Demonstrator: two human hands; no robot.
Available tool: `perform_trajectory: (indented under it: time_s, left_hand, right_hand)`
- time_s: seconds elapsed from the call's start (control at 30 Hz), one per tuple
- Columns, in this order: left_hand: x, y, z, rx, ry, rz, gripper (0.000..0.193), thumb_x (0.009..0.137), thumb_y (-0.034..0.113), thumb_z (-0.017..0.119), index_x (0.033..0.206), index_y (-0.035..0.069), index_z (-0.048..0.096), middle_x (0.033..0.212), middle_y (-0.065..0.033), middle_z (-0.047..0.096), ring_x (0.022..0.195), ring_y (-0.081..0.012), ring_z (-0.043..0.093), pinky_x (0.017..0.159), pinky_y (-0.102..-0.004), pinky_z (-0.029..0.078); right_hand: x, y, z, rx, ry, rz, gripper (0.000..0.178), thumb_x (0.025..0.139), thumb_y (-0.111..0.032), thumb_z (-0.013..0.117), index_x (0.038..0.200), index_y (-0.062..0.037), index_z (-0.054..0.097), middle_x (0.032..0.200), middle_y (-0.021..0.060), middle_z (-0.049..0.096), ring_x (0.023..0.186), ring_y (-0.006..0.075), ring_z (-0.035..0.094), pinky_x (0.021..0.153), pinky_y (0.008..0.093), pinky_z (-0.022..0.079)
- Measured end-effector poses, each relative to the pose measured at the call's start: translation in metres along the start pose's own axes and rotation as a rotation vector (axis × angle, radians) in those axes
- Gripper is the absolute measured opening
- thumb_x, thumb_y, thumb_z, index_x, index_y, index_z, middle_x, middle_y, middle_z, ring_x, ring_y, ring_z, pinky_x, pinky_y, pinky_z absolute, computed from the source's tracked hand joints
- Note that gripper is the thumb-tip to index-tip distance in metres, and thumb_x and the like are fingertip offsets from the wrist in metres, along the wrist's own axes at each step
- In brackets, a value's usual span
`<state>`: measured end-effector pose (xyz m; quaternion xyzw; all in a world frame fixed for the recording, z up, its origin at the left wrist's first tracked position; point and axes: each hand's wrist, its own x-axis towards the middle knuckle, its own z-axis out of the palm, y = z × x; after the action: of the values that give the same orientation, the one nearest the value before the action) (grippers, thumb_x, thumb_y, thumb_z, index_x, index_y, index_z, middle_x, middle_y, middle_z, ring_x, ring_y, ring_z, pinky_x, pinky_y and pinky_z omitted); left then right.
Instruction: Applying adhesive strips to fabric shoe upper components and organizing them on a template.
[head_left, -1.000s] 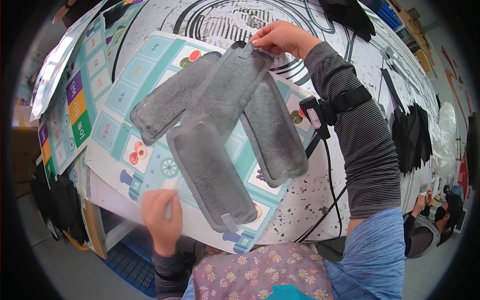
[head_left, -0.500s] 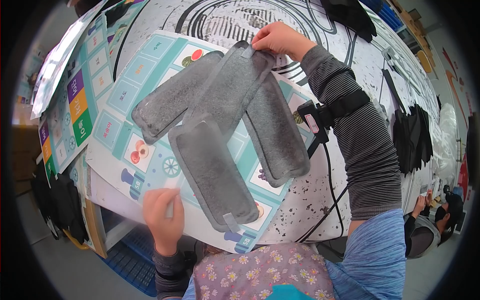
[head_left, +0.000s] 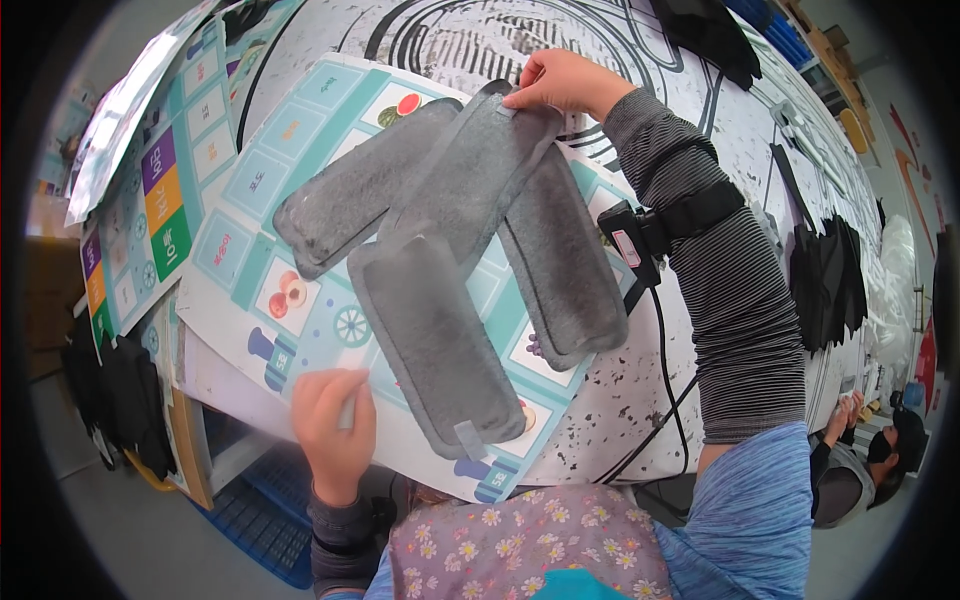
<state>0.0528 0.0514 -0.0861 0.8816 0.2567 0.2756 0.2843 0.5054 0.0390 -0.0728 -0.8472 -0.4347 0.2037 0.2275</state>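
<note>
Several grey, fuzzy, rounded oblong pads overlap on a printed board with fruit pictures (head_left: 232, 285). At the far end of the pile, my right hand (head_left: 565, 82) pinches the end of the upper pad (head_left: 462, 165), its thumb over a small pale tab. The near pad (head_left: 435, 345) has a similar pale tab (head_left: 469, 440) at its lower end. Other pads lie at left (head_left: 365, 185) and right (head_left: 565, 260). My left hand (head_left: 335, 425) is closed above the board's near left edge, apart from the pads. A pale sliver shows between its fingers, too blurred to name.
More printed boards (head_left: 165, 200) stand at the left. Black fabric pieces hang at right (head_left: 828, 280) and lie at the far right (head_left: 710, 40). A cable (head_left: 665, 380) runs from a device on my right forearm. Another person (head_left: 870, 465) is at the lower right.
The view has shifted slightly, so board and pads sit a little further right. My right thumb now covers more of the upper pad's tab. My left hand stays closed.
</note>
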Motion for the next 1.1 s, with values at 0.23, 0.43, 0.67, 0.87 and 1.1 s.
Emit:
perform_trajectory:
  time_s: [0.23, 0.43, 0.67, 0.87, 1.1]
  left_hand:
    - [-0.004, -0.003, 0.000, 0.003, 0.009, -0.010, 0.020, 0.075, -0.007, 0.068, 0.093, 0.002, 0.070, 0.087, -0.0117, 0.066, 0.082, -0.0301, 0.061, 0.073, -0.0372, 0.047]
    - [-0.003, 0.000, 0.000, 0.002, 0.010, -0.009, 0.019, 0.076, -0.006, 0.068, 0.093, 0.001, 0.069, 0.086, -0.0113, 0.066, 0.080, -0.0289, 0.061, 0.073, -0.0366, 0.047]
    - [-0.005, 0.000, -0.001, -0.006, 0.019, 0.034, 0.017, 0.078, -0.009, 0.066, 0.092, -0.001, 0.069, 0.087, -0.0108, 0.065, 0.080, -0.0239, 0.059, 0.070, -0.0317, 0.047]
    - [-0.012, -0.003, -0.010, -0.081, 0.119, 0.244, 0.024, 0.070, -0.008, 0.070, 0.091, 0.003, 0.069, 0.082, -0.0089, 0.064, 0.074, -0.0278, 0.058, 0.067, -0.0351, 0.046]
    - [-0.010, 0.030, -0.013, -0.060, -0.005, 0.378, 0.021, 0.071, -0.009, 0.069, 0.090, 0.001, 0.069, 0.082, -0.0100, 0.065, 0.075, -0.0274, 0.060, 0.075, -0.0377, 0.049]
  right_hand:
    - [0.003, -0.001, 0.003, -0.021, -0.086, -0.014, 0.040, 0.073, -0.035, 0.088, 0.091, -0.0078, 0.065, 0.085, 0.0058, 0.065, 0.079, 0.0167, 0.060, 0.070, 0.0292, 0.050]
    - [0.000, -0.002, 0.006, -0.176, -0.010, -0.060, 0.041, 0.075, -0.035, 0.087, 0.093, -0.0068, 0.064, 0.085, 0.0069, 0.065, 0.080, 0.0175, 0.060, 0.072, 0.0297, 0.051]
    - [-0.003, 0.003, 0.017, -0.237, 0.080, -0.088, 0.041, 0.076, -0.036, 0.085, 0.094, -0.0054, 0.064, 0.086, 0.0080, 0.065, 0.081, 0.0195, 0.061, 0.073, 0.0327, 0.052]
    - [0.005, -0.003, 0.021, -0.252, 0.168, -0.136, 0.033, 0.078, -0.029, 0.082, 0.089, -0.0039, 0.064, 0.079, 0.0086, 0.064, 0.076, 0.0214, 0.062, 0.070, 0.0352, 0.051]
    - [-0.013, 0.014, -0.005, -0.204, 0.311, -0.253, 0.038, 0.072, -0.026, 0.078, 0.095, 0.0027, 0.067, 0.091, 0.0235, 0.070, 0.085, 0.0380, 0.068, 0.077, 0.0431, 0.054]
